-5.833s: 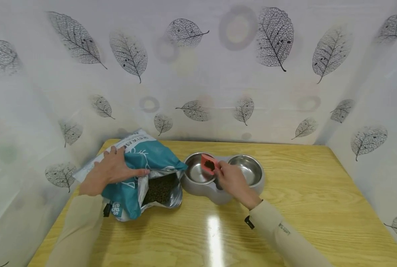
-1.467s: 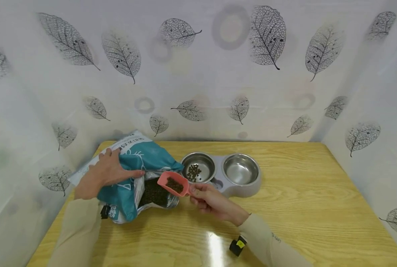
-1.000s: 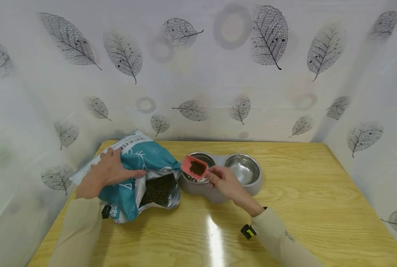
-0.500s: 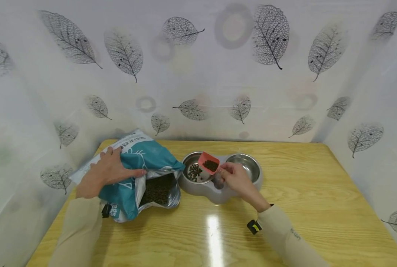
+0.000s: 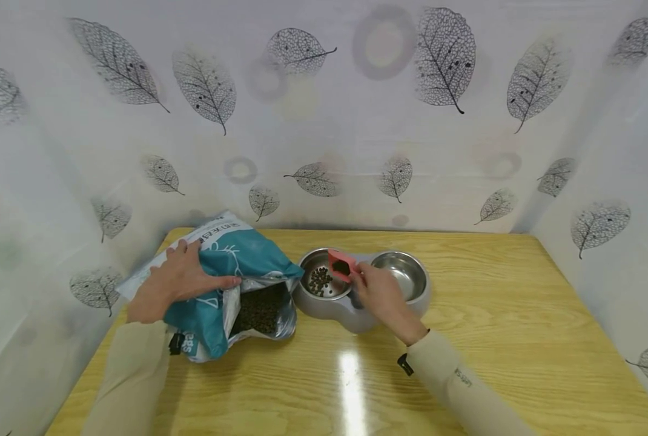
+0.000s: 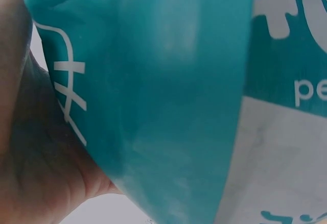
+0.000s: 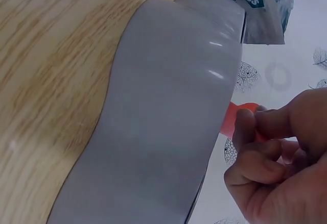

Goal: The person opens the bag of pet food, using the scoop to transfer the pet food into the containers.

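Observation:
My right hand (image 5: 381,297) pinches the handle of a small pink scoop (image 5: 335,259), tilted over the left steel bowl (image 5: 309,264), with dark kibble inside it. Brown kibble (image 5: 320,281) lies in that bowl. In the right wrist view, thumb and fingers close on the scoop's handle, its front hidden behind the grey double-bowl stand (image 7: 168,96). On the left lies a teal and white pet food bag (image 5: 253,247), its mouth open and showing kibble. My left hand (image 5: 179,280) grips the bag from above, thumb stretched along the mouth's edge; the left wrist view shows the palm against the bag.
The right steel bowl (image 5: 403,275) of the stand shows no kibble. Everything stands on a yellow wood-grain table (image 5: 493,303). A pale curtain with leaf prints (image 5: 335,121) surrounds the back and sides.
My right hand has carried the loaded scoop from the bag's mouth to the left bowl and tilted it further. Kibble now lies in that bowl, bare earlier. My left hand stays on the bag.

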{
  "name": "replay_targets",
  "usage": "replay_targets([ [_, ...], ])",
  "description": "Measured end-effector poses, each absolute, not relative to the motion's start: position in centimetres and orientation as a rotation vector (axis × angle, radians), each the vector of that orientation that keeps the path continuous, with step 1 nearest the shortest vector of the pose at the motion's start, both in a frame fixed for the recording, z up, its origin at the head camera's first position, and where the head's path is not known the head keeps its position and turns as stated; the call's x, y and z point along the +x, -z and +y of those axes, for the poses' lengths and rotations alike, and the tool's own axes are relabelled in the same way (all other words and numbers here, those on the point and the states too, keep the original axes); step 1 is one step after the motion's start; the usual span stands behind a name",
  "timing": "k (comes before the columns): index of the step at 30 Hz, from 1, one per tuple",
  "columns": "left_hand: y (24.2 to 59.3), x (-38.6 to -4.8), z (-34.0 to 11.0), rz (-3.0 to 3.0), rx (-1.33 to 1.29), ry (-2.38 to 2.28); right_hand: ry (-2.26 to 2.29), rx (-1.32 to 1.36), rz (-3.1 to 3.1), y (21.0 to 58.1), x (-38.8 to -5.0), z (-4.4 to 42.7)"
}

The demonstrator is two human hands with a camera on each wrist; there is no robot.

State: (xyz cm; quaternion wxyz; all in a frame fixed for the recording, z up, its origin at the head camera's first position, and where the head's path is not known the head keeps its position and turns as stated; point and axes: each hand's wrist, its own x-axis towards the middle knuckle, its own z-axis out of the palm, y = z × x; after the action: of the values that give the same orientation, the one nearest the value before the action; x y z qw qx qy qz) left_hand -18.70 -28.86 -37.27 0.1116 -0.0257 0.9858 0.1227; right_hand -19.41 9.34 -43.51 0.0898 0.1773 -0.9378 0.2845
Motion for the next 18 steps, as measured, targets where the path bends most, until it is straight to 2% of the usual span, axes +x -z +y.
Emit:
replay_targets([
  [18, 37.02, -18.49, -28.81, 2.886, -0.077, -0.37, -0.265, 0.63, -2.741, 44.18, -18.4, 8.66],
])
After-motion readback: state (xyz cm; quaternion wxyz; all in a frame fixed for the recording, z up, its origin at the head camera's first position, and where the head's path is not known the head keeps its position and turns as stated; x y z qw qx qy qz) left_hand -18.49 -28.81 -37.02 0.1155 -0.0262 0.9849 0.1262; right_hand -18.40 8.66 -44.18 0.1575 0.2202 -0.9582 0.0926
